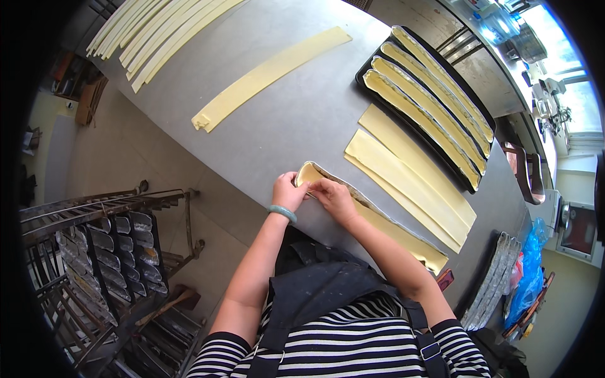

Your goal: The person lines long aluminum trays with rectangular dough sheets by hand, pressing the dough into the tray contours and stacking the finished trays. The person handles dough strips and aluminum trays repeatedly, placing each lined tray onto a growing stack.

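Note:
A long metal mould lined with a dough sheet (401, 231) lies near the table's front edge. At its left end, my left hand (289, 191) grips the rim, fingers outside and thumb on the dough. My right hand (334, 201) pinches the dough at the near rim, close beside the left thumb. Beyond the mould lie several flat dough strips (411, 184), partly overlapping. A black tray (361, 80) holds several long moulds lined with dough (416, 127). One single dough strip (269, 78), crumpled at its near left end, lies on the metal table (227, 156).
Many narrow dough strips (165, 33) lie at the table's far left. Foil-like moulds (494, 279) and a blue plastic bag (529, 274) are at the right. A metal rack (156, 201) with stacked moulds (113, 255) stands on the floor at left.

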Demonstrator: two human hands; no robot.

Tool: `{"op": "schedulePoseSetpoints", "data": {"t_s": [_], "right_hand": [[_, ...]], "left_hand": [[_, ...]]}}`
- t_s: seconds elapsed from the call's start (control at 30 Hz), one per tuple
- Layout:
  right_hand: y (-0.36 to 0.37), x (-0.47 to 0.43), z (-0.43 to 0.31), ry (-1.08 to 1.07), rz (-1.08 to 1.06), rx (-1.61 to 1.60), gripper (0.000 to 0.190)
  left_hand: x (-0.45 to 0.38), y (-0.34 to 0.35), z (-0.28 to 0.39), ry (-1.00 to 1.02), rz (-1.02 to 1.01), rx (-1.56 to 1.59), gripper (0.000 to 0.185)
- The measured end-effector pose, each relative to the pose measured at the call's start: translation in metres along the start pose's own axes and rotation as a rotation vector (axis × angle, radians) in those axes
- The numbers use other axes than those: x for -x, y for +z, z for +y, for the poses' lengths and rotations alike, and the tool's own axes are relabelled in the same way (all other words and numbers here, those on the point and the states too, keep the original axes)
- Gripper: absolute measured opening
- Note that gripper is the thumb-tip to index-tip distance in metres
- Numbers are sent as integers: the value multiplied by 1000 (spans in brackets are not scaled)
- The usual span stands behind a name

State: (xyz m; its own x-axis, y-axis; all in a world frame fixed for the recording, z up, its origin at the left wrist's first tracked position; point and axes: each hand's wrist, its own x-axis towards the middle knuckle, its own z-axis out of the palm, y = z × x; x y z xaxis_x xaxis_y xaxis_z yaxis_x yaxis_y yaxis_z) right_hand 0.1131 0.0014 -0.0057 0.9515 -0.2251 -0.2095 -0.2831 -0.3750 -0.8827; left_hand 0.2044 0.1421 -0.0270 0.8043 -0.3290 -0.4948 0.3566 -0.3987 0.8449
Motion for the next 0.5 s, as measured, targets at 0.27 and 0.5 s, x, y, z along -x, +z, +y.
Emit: {"op": "schedulePoseSetpoints", "data": {"t_s": [0.27, 0.5], "right_hand": [[-38, 3, -1, -427, 87, 361, 22], [-41, -11, -2, -312, 328, 541, 33]], "left_hand": [[3, 9, -12, 195, 173, -343, 32], [12, 17, -8, 272, 214, -344, 46]]}}
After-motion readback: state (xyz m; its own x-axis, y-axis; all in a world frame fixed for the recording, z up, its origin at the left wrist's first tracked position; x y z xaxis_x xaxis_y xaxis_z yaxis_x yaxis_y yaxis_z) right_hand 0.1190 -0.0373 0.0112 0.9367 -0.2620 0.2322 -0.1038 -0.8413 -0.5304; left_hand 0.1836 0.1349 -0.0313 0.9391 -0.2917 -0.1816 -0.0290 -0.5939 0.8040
